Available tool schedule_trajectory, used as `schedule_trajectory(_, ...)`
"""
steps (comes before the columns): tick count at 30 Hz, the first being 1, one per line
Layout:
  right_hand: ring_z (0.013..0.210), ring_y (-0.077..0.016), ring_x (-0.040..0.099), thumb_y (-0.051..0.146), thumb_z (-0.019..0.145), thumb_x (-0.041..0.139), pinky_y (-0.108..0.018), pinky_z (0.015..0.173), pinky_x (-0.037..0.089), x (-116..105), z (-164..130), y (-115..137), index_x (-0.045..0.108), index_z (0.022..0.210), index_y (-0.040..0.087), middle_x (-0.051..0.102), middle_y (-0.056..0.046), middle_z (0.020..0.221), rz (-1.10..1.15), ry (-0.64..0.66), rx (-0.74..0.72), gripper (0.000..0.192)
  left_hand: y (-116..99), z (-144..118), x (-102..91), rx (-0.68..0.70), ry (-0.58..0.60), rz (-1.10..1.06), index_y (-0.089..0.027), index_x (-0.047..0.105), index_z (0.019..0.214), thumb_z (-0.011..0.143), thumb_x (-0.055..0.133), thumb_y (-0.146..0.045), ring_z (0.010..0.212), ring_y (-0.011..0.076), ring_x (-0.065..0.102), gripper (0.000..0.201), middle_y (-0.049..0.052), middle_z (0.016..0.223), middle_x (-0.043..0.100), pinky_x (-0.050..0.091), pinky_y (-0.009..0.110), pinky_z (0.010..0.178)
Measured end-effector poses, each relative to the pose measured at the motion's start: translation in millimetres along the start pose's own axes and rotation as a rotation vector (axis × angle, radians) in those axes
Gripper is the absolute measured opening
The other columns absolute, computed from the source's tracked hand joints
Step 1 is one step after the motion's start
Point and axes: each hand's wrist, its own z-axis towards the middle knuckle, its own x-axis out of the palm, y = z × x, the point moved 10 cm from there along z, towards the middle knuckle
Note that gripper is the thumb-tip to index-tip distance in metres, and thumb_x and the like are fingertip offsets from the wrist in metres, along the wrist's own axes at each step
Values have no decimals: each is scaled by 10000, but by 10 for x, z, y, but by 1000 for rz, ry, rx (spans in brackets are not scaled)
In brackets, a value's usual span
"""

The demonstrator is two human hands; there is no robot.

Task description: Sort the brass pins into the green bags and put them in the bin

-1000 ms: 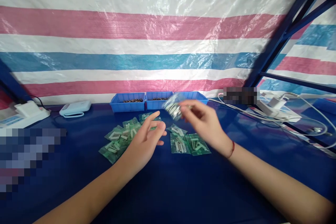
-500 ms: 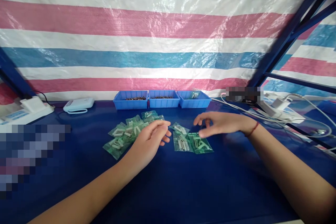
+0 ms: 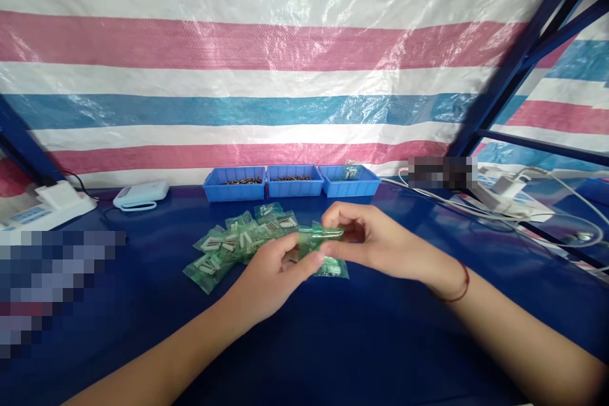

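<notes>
Both my hands meet over the blue table top [image 3: 333, 342], pinching one small green plastic bag [image 3: 318, 238] of metal parts between them. My left hand [image 3: 273, 273] grips its near left edge; my right hand [image 3: 375, 241], with a red string at the wrist, holds its top right edge. Another green bag [image 3: 335, 268] lies flat just under the held one. A pile of several more green bags [image 3: 233, 244] lies to the left of my hands.
Three blue bins [image 3: 291, 181] stand in a row at the back; the right one holds a clear bag. A white device [image 3: 141, 194] and another white unit [image 3: 45, 206] sit at the back left. White cables [image 3: 523, 203] run along the right. A striped tarp hangs behind.
My right hand let go of a clear bag of parts toward the right bin, came down to the green bags and picked one up. My left hand closed on the same bag.
</notes>
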Motion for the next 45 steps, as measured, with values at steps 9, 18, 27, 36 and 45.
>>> schedule_trajectory(9,616,-96,530,259,830,656,-230,551,404,221,26,-77,538,811,178,596,15,725,199,-102,-47,144,-84,48,-244,62,-174,-32,-157,622,780,868,573,-398,707,152,610,261,18,716,636,500,267,679)
schedule_trajectory(18,893,-179,561,65,839,565,-364,795,464,44,-315,584,651,925,195,609,-57,942,-574,-371,-649,178,90,37,94,-214,54,-652,-152,639,949,849,430,-664,712,151,577,563,57,835,611,483,254,601)
schedule_trajectory(27,706,-114,552,201,930,481,-275,638,482,116,-124,262,459,1222,246,539,-8,900,-181,-243,-311,297,52,44,-266,-16,-210,-318,-173,564,780,847,605,-467,705,110,508,304,-22,739,526,484,240,669)
schedule_trajectory(36,553,-85,454,152,903,490,-213,516,388,233,-125,146,500,1080,238,431,64,658,-187,-257,-234,197,-46,26,-234,55,-233,-204,-185,638,972,865,565,-489,761,148,585,330,17,838,631,517,279,702)
schedule_trajectory(45,684,-144,565,334,943,390,-266,614,469,-1087,312,-283,434,1206,168,564,-23,837,-623,-700,45,314,41,11,-145,-93,-202,-263,-166,582,1181,874,523,-507,865,198,618,463,86,975,639,522,325,744)
